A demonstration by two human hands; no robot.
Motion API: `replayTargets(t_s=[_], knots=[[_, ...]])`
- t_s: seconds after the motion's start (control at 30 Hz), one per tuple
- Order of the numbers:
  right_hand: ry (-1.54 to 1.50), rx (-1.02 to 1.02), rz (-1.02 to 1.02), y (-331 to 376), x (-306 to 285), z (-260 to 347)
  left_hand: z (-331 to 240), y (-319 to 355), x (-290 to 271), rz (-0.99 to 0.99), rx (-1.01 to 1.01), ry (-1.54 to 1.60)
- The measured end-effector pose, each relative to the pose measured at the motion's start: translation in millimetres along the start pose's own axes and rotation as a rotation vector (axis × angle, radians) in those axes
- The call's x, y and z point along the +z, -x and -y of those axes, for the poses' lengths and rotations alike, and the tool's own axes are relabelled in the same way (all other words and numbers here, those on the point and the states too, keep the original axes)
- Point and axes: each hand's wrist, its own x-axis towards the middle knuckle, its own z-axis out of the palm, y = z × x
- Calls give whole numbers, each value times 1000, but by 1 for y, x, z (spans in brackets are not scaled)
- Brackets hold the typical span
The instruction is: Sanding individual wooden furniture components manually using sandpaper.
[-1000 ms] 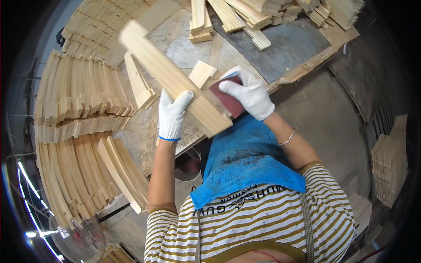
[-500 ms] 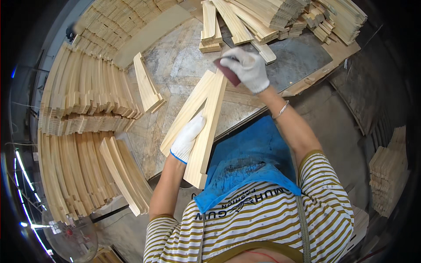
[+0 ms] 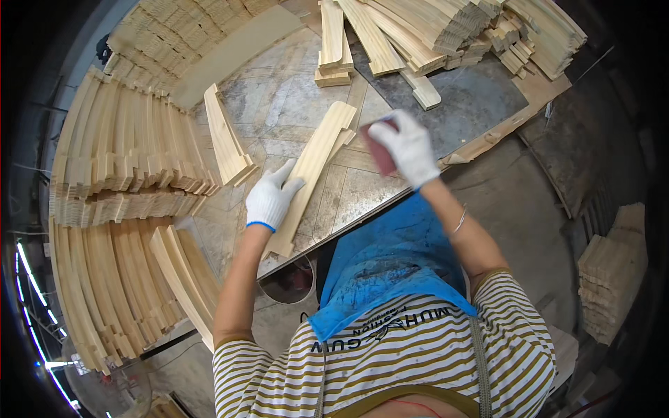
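Right now the left hand (image 3: 270, 198), in a white glove, grips a long pale wood piece (image 3: 313, 173) by its lower half, fingers curled around the edge. The wood piece lies flat on the grey work table (image 3: 293, 104) and points up toward one o'clock. The right hand (image 3: 410, 148), also in a white glove, is closed around a dark red sanding block (image 3: 380, 150). The block sits just beside the top end of the wood piece, at about three o'clock from it; I cannot tell if they touch.

Another short wood piece (image 3: 224, 138) stands on its edge at ten o'clock from the left hand. Big stacks of curved wood pieces (image 3: 125, 160) fill the table's nine o'clock side. More wood strips (image 3: 425, 28) are piled at twelve o'clock. A blue cloth (image 3: 390, 258) hangs over the person's front, above a striped shirt (image 3: 418, 355).
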Motion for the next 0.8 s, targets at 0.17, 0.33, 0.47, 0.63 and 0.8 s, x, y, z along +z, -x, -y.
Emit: replayTargets(t_s=[0.17, 0.33, 0.47, 0.63, 0.8], knots=[[47, 229, -99, -69, -8, -49, -32, 12, 9, -182, 41, -572], [317, 187, 151, -113, 46, -34, -12, 9, 32, -250, 23, -678], [543, 216, 361, -117, 55, -22, -9, 8, 33, -253, -15, -676], [684, 283, 322, -81, 12, -42, -14, 6, 34, -312, 24, -650], [372, 257, 72, -64, -10, -53, -12, 8, 13, -270, 85, -522]])
